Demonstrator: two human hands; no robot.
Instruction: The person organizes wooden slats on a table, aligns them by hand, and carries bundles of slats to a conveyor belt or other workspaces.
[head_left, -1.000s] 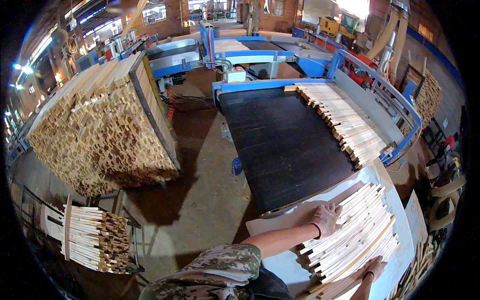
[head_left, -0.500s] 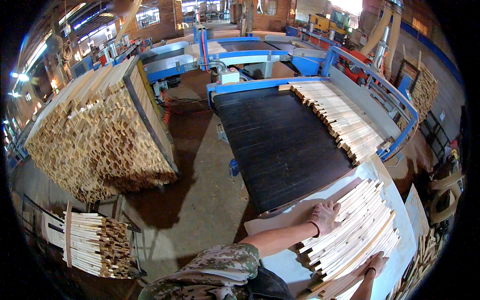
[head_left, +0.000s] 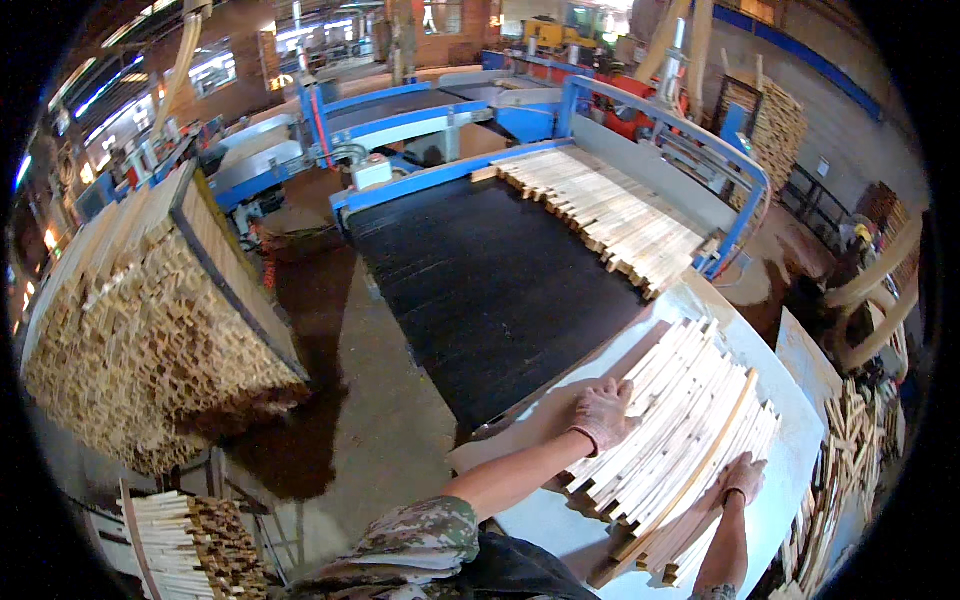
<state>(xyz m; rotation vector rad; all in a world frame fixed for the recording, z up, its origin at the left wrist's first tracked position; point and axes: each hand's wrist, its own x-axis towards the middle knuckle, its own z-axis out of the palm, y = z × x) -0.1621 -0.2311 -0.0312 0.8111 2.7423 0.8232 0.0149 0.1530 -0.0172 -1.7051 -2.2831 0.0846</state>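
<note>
On the pale sheet-topped table (head_left: pixel 810 425) in front of me lies a batch of light wooden strips (head_left: pixel 665 405), side by side with uneven ends. My left hand (head_left: pixel 605 415), in a pinkish work glove, rests on the strips' left side, fingers stretched out. At the batch's right side lies my gloved right hand (head_left: pixel 743 478), its fingers extended along the outer strips. One yellower strip (head_left: pixel 735 415) runs among the whiter ones. Neither hand is wrapped round a single strip.
Beyond the table is a black conveyor belt (head_left: pixel 490 290), with a row of strips (head_left: pixel 600 215) along its right side. A blue frame (head_left: pixel 665 110) arches over there. Large strip stacks (head_left: pixel 150 340) stand left; a smaller bundle (head_left: pixel 195 540) sits below. Loose offcuts (head_left: pixel 840 470) lie right.
The view has turned to the right, so the scene shifts left in the picture. Both hands stay against the batch of strips; more of my right forearm shows.
</note>
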